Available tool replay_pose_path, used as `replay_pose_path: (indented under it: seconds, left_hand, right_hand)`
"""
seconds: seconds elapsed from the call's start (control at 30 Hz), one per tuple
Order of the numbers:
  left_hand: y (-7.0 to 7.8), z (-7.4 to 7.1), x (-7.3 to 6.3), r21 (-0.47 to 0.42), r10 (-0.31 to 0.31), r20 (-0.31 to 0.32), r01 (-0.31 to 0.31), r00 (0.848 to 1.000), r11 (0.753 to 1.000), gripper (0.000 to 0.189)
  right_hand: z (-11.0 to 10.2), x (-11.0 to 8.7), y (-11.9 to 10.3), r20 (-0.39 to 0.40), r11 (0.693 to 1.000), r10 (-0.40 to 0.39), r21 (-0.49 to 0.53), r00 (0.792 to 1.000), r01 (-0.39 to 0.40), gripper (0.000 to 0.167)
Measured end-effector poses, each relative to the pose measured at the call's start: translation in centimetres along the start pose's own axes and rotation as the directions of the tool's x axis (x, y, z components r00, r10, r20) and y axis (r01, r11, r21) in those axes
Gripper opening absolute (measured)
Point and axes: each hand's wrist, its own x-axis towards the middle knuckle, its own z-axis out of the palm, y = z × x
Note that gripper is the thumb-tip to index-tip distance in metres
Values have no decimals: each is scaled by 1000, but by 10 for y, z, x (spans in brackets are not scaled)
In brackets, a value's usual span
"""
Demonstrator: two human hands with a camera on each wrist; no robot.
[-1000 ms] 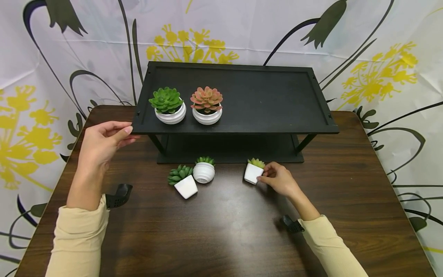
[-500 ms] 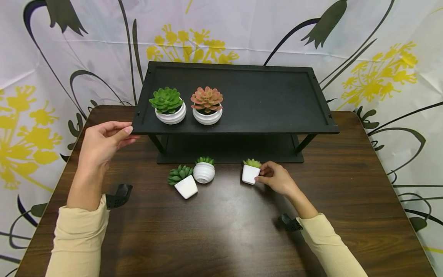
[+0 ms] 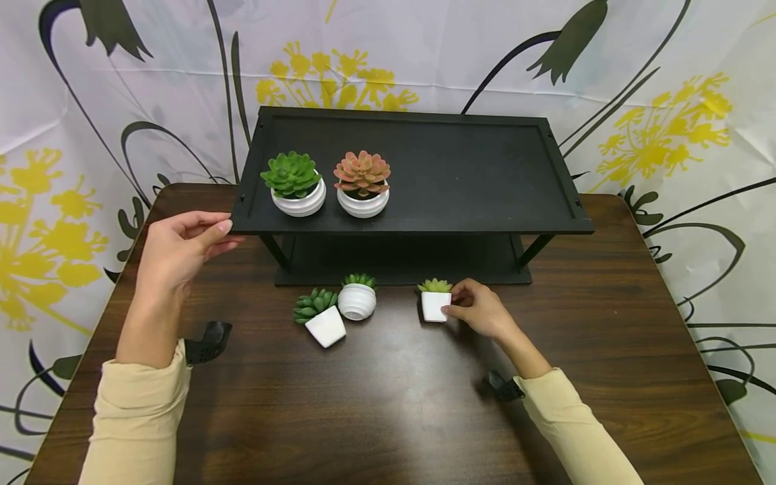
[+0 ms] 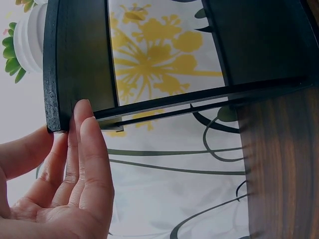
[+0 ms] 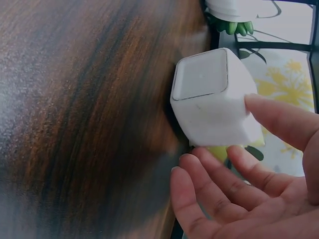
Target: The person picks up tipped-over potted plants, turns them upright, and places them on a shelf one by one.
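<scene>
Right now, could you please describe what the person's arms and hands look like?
The right sleeve and left sleeve are plain pale yellow, the left one visibly creased. A curved black device with small holes sits at the left one's end; a similar black piece sits at the right one's. The left hand and right hand are bare, with no gloves or rings visible.

No text, label, brand, number or sign can be read in any view: none on the small white square-sided pot (image 5: 212, 112), the black rectangular two-tier shelf (image 3: 461, 175) or the white cloth (image 3: 424, 54) printed with yellow and grey-green flowers.
</scene>
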Motion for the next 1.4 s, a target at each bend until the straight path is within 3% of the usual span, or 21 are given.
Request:
replay_pose_path:
  seconds: [0.37,0.67,0.97,1.4]
  left_hand:
    - [1,0,1,-19,7,8,-7,1000,1000,15]
    - [0,1,0,-1,6,-1,-6,1000,1000,17]
    - [0,1,0,-10,6,-2,-6,1000,1000,17]
    - [1,1,-1,12,-8,-11,8,1000,1000,16]
  right_hand:
    - [1,7,-8,54,999,-34,-9,998,35,28]
    - [3,16,-12,90,991,-129,49,988,125,25]
    - [4,22,-19,122,991,-130,56,984,124,25]
    - [9,20,-20,104,994,-98,55,990,92,33]
